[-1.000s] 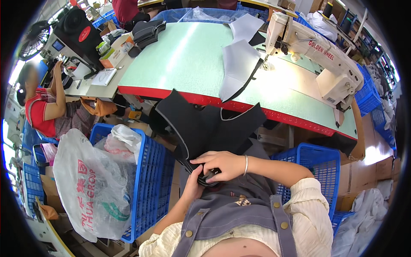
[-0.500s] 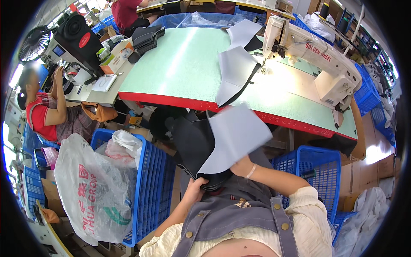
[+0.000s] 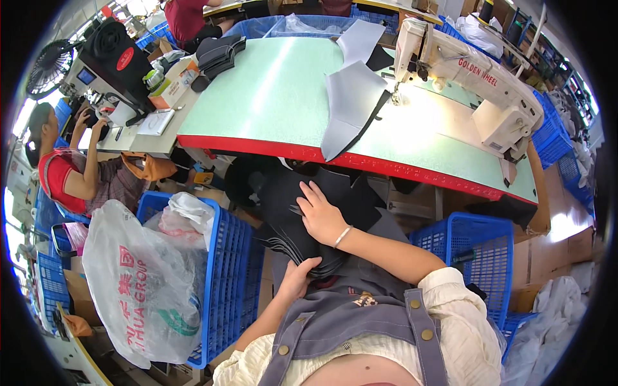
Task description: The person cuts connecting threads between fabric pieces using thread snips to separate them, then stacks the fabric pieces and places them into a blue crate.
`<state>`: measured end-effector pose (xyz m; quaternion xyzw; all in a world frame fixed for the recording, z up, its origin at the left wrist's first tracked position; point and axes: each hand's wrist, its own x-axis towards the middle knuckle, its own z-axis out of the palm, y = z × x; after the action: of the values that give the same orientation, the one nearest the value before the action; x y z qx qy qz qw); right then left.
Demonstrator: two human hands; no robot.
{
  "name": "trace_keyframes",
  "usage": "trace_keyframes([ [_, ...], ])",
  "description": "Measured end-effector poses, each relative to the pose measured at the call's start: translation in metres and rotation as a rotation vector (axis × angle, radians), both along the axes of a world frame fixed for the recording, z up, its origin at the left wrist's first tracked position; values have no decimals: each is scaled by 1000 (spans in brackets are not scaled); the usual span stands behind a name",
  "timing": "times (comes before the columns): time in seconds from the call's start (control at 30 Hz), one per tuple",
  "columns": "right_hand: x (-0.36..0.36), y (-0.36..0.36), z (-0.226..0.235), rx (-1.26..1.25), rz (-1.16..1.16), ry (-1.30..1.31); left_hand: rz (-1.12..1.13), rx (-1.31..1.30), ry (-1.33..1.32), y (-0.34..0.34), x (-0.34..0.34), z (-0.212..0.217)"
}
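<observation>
A stack of black cut fabric pieces point(image 3: 273, 199) lies over my lap, partly beneath the table's front edge. My left hand point(image 3: 298, 276) is closed on the near edge of this stack, thumb on top. Several layers fan out beside it. My right hand point(image 3: 324, 219) lies on the top black piece with its fingers stretched out. A small dark pointed thing shows by its thumb, too small to name. On the table, pale grey pieces with black edges point(image 3: 351, 106) lie in a chain to the left of the sewing machine's needle point(image 3: 397, 96).
The white sewing machine point(image 3: 470, 67) stands on the green, red-edged table point(image 3: 270, 90). Blue crates flank me, the left crate point(image 3: 232, 283) holding a plastic bag point(image 3: 148, 283), the right crate point(image 3: 479, 257) nearby. A co-worker point(image 3: 71, 170) sits at the left; more black pieces point(image 3: 219, 55) lie at the table's far left.
The pale grey sheet at my right hand no longer shows over the stack; black lies on top. My right hand has moved forward and left onto the stack. My left hand keeps its grip.
</observation>
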<state>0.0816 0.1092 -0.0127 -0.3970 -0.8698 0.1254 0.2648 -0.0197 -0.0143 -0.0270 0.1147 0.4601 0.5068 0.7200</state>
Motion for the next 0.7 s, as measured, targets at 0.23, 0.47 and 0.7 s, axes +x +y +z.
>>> trace_keyframes([
  [0.23,66,30,69,206,55,118,-6,22,21,-3,-3,-6],
  [0.47,92,94,73,444,78,-64,33,20,16,-3,0,-10],
  [0.7,71,99,69,605,174,-91,13,22,14,-5,-1,-5],
])
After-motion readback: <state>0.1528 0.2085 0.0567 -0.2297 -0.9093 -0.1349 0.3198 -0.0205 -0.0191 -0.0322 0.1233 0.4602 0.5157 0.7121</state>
